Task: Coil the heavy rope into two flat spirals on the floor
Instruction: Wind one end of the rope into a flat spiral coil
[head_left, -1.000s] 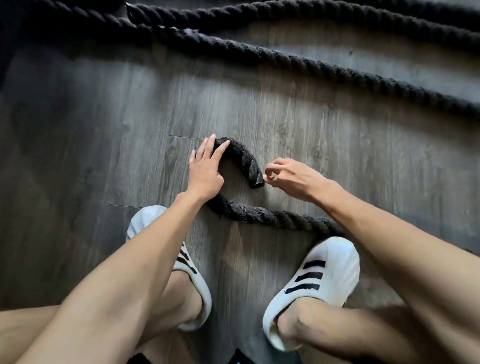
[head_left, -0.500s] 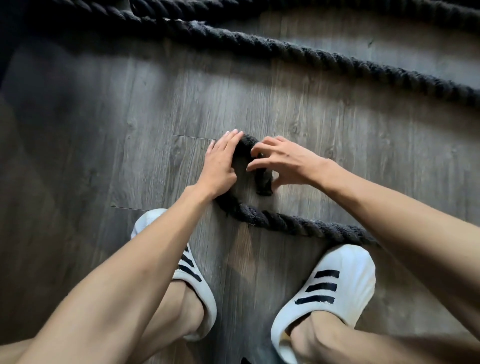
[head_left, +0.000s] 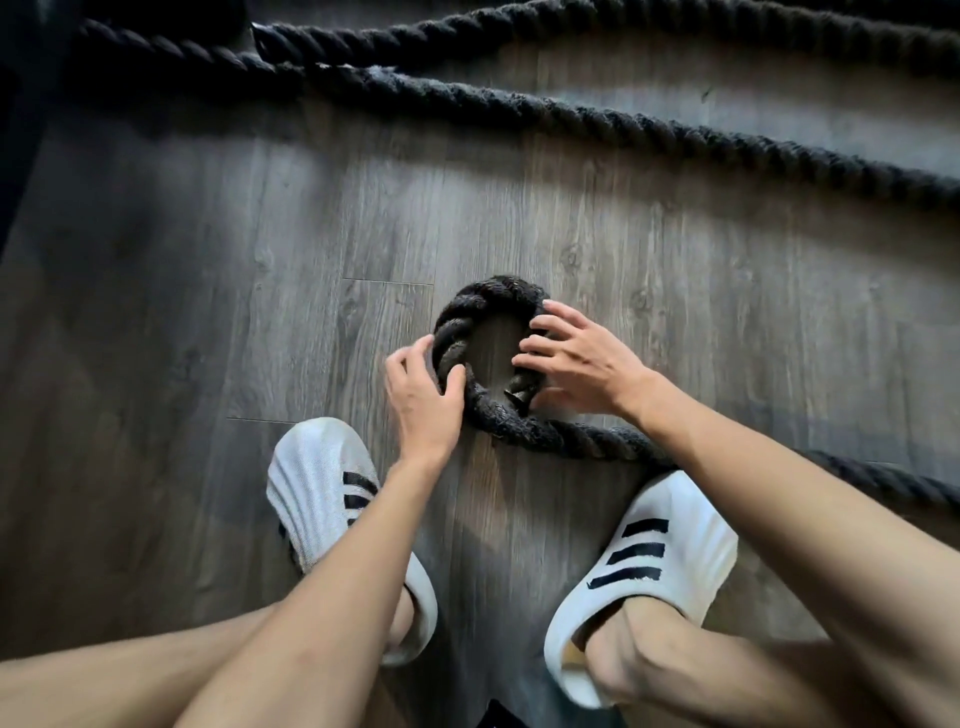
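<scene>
A thick black twisted rope lies on the grey wooden floor, and its end is bent into a small tight loop in front of me. My left hand grips the loop's left side, thumb inside the ring and fingers outside. On the loop's right side my right hand presses with spread fingers, covering the rope's tip. From the loop the rope runs off to the right behind my right arm.
Two more long stretches of the same rope cross the floor at the top of the view. My two white slip-on shoes with black stripes stand just below the loop. Bare floor lies to the left.
The open hook of rope has been curled shut into a small ring. My left hand went from flat against the bend to gripping it, and my right hand pushed the tip inward.
</scene>
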